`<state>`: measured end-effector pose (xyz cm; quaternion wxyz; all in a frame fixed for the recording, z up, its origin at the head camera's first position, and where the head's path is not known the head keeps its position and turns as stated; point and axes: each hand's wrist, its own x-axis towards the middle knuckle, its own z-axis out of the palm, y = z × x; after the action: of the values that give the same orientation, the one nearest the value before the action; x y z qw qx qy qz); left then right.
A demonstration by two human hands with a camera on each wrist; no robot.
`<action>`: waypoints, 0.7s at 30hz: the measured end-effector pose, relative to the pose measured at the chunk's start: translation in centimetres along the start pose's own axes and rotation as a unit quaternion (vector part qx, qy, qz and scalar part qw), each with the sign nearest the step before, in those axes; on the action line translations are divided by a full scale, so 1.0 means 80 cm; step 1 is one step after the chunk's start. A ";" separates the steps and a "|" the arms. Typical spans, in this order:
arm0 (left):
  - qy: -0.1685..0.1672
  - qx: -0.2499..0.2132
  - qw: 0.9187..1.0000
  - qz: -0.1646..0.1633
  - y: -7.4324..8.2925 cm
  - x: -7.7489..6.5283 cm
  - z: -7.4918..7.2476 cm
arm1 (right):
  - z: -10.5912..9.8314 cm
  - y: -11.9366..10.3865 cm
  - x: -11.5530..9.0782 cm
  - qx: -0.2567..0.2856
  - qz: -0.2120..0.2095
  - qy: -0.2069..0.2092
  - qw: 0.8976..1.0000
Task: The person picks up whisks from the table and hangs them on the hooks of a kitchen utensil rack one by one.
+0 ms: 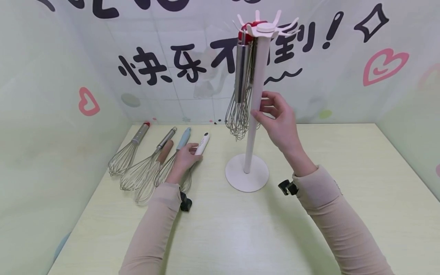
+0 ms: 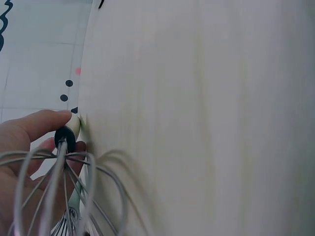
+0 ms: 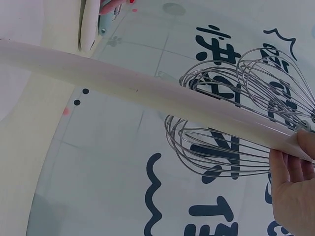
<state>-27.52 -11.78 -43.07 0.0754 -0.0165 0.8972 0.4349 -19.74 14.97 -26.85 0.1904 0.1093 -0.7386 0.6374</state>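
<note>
OK, my L hand (image 1: 185, 159) has thumb + fingers pinched round the handle of a slim white-handled steel-wire whisk (image 1: 203, 144), end of the row nearest the stand, over the tabletop. Can't tell if the handle's fully off the surface. R hand (image 1: 280, 122) is clamped on the tall white round pole (image 1: 251, 141) partway up, thumb one side, fingers t'other.

Technique, quick: R grip firm but no pushing, b/c at least two whisks, incl. a shiny steel-handled whisk (image 1: 242, 72), hang on one side of the pole, up under the white pronged top ring (image 1: 266, 27), so it's prob. top-heavy on that flat white disc base (image 1: 246, 183). L side, keep the pinch snug, handle end free, and go straight up if lifting: the wires could snag on the pale-blue-handled whisk (image 1: 184, 138) next door. My wrist hides the gap btwn them, so go slow.

Surface: pale wood-grain table (image 1: 240, 236), w/ a brown-handled whisk (image 1: 165, 152) and two more metal-look ones further L. Room: whitish wall sheeting (image 1: 343, 99) on three sides, big black Chinese lettering (image 1: 149, 67) at back, pink hearts L and R.
</note>
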 end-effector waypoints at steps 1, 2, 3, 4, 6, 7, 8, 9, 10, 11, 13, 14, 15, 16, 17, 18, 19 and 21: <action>0.000 0.000 1.000 0.000 0.000 0.000 0.000 | 0.000 0.000 0.000 0.000 0.000 0.000 1.000; 0.000 -0.001 1.000 -0.001 0.000 0.000 0.000 | 0.000 0.000 0.000 -0.001 -0.001 0.001 1.000; 0.001 -0.002 1.000 -0.002 0.000 0.000 0.001 | 0.000 0.000 0.000 -0.001 0.000 0.001 1.000; 0.002 -0.002 1.000 -0.003 0.000 0.000 0.001 | 0.000 0.000 0.000 -0.001 -0.001 0.001 1.000; 0.004 -0.005 1.000 -0.003 0.000 -0.001 0.001 | 0.000 0.001 0.000 -0.002 -0.001 0.001 1.000; 0.005 -0.006 1.000 -0.003 0.000 -0.001 0.001 | 0.000 0.001 0.000 -0.004 -0.001 0.001 1.000; 0.006 -0.007 1.000 -0.002 0.001 -0.002 0.001 | 0.000 0.001 0.000 -0.004 -0.001 0.001 1.000; 0.007 -0.007 1.000 -0.001 0.001 -0.002 0.001 | 0.000 0.001 0.000 -0.004 -0.001 0.001 1.000; 0.008 -0.008 1.000 -0.001 0.001 -0.002 0.001 | -0.001 0.001 0.001 -0.005 -0.002 0.001 1.000; 0.009 -0.008 1.000 0.000 0.002 -0.002 0.001 | -0.001 0.001 0.001 -0.006 -0.002 0.001 1.000; 0.009 -0.008 1.000 0.000 0.002 -0.001 0.001 | -0.001 0.001 0.001 -0.007 -0.002 0.001 1.000; 0.009 -0.009 1.000 -0.002 0.002 -0.001 0.001 | -0.001 0.001 0.001 -0.008 -0.001 0.002 1.000; 0.009 -0.011 1.000 -0.004 0.002 -0.001 0.001 | -0.001 0.001 0.001 -0.008 -0.001 0.001 1.000; 0.009 -0.014 1.000 -0.006 0.001 -0.001 0.001 | -0.001 0.001 0.001 -0.010 0.000 0.002 1.000; 0.009 -0.016 1.000 -0.008 0.001 0.000 0.001 | -0.001 0.001 0.001 -0.010 0.001 0.002 1.000; 0.009 -0.019 1.000 -0.009 0.001 0.000 0.001 | -0.001 0.001 0.001 -0.009 0.002 0.001 1.000; 0.010 -0.022 1.000 -0.010 0.000 0.000 0.001 | -0.001 0.001 0.000 -0.010 0.003 0.001 1.000; 0.009 -0.026 1.000 -0.011 0.001 0.000 0.001 | -0.001 0.001 0.001 -0.008 0.006 -0.001 1.000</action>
<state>-27.49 -11.70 -43.06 0.0719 -0.0324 0.8860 0.4569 -19.80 15.10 -26.89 0.1865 0.1041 -0.7447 0.6323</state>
